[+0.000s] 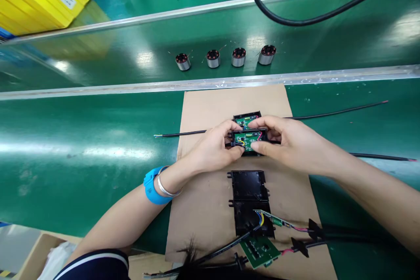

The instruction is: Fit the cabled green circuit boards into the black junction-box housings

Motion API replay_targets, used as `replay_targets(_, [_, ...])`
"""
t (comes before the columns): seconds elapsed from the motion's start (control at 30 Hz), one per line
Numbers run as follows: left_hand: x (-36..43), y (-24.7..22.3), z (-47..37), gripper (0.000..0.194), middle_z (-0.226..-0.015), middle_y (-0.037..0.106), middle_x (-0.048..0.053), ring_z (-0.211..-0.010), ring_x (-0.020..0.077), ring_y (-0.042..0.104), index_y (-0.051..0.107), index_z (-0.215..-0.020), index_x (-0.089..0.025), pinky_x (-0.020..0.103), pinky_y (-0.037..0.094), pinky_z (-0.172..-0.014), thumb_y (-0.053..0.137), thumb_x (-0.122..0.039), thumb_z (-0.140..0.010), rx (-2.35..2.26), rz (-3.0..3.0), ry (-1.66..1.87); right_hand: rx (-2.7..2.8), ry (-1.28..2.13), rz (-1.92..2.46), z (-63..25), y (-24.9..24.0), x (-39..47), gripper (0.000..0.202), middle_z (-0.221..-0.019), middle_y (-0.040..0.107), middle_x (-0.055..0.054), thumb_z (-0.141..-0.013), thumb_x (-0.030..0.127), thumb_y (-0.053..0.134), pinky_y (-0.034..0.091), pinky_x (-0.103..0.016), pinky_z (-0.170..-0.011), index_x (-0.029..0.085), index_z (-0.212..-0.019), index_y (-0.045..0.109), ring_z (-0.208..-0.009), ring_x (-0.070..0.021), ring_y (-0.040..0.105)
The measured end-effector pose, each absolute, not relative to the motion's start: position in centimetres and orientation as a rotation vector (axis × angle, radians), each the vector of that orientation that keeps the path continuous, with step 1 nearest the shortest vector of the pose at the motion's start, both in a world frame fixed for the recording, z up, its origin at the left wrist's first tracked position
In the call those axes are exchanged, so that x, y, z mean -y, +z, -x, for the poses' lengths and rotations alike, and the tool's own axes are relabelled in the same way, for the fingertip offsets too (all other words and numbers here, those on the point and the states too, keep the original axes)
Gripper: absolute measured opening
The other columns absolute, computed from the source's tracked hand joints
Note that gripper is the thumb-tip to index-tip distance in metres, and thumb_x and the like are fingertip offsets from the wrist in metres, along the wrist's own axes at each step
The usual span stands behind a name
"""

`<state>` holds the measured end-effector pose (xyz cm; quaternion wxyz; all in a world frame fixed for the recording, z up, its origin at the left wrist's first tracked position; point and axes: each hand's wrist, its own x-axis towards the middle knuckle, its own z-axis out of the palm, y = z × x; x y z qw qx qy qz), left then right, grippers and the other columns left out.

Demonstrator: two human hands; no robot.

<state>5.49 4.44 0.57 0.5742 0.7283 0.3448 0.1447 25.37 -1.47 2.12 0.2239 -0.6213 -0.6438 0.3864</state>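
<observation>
Green conveyor, cardboard mat (factory line)

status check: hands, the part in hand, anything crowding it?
Left hand and right hand both grip black housing with green circuit board. Second boarded housing right behind. Empty black housings lie nearer on cardboard mat.

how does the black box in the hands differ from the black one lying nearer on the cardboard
The held small black plastic box contains a green circuit board; the nearer flat black plastic box shows none. The held box is gripped by the left hand and right hand; the nearer box lies untouched. Both are black.
</observation>
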Motion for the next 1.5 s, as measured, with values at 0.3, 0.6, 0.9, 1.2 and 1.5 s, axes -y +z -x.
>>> replay_targets(0.3, [-3.8, 0.3, -5.9, 0.03, -0.098, 0.06, 0.003, -0.085, 0.0131, 0.06, 0.048, -0.105, -0.017, 0.027, 0.051, -0.076, 0.059, -0.013, -0.078, -0.765, -1.669, 0.419, 1.907, 0.737, 1.875, -24.3, 3.1, 2.1, 0.022, -0.062, 0.054, 0.003, -0.077, 0.025, 0.06, 0.033, -0.026, -0.047, 0.024, -0.098, 0.055, -0.052, -0.0131, 0.047])
replay_targets(0.6, [-4.9, 3.0, -2.9, 0.052, -0.105, 0.062, 0.007, -0.088, 0.0186, 0.06, 0.045, -0.124, -0.018, 0.032, 0.049, -0.074, 0.068, -0.026, -0.079, -0.755, -1.974, 0.029, 1.989, 0.955, 1.774, -24.6, 1.8, 2.3, 0.028, -0.093, 0.064, -0.004, -0.083, 0.032, 0.059, 0.047, -0.03, -0.068, 0.023, -0.11, 0.062, -0.082, -0.0184, 0.06])
replay_targets(0.9, [-3.4, 2.2, -1.4, 0.04, -0.114, 0.06, 0.006, -0.107, 0.0216, 0.055, 0.056, -0.121, -0.02, 0.036, 0.045, -0.092, 0.067, -0.032, -0.084, -0.815, -2.393, 0.111, 2.245, 0.675, 1.545, -27.4, 1.0, 4.4, 0.03, -0.113, 0.06, -0.007, -0.086, 0.031, 0.058, 0.047, -0.038, -0.091, 0.022, -0.114, 0.059, -0.107, -0.0223, 0.055])
replay_targets(1.2, [-3.5, 0.4, -0.6, 0.038, -0.113, 0.061, 0.007, -0.103, 0.0205, 0.056, 0.056, -0.122, -0.02, 0.034, 0.047, -0.089, 0.063, -0.034, -0.087, -0.695, -2.388, 0.184, 2.245, 0.597, 1.434, -27.3, -1.4, 5.4, 0.018, -0.099, 0.063, -0.006, -0.089, 0.015, 0.051, 0.049, -0.037, -0.082, 0.019, -0.103, 0.062, -0.094, -0.0199, 0.056])
replay_targets(1.5, [-4.5, -0.2, -3.0, 0.02, -0.088, 0.064, 0.006, -0.083, 0.0181, 0.054, 0.061, -0.088, -0.016, 0.033, 0.043, -0.077, 0.044, -0.024, -0.095, -0.802, -2.796, 0.328, 2.253, 0.216, 1.525, -30.6, -0.6, 3.7, 0.015, -0.094, 0.065, -0.007, -0.087, 0.022, 0.058, 0.047, -0.041, -0.081, 0.02, -0.1, 0.065, -0.089, -0.0232, 0.055])
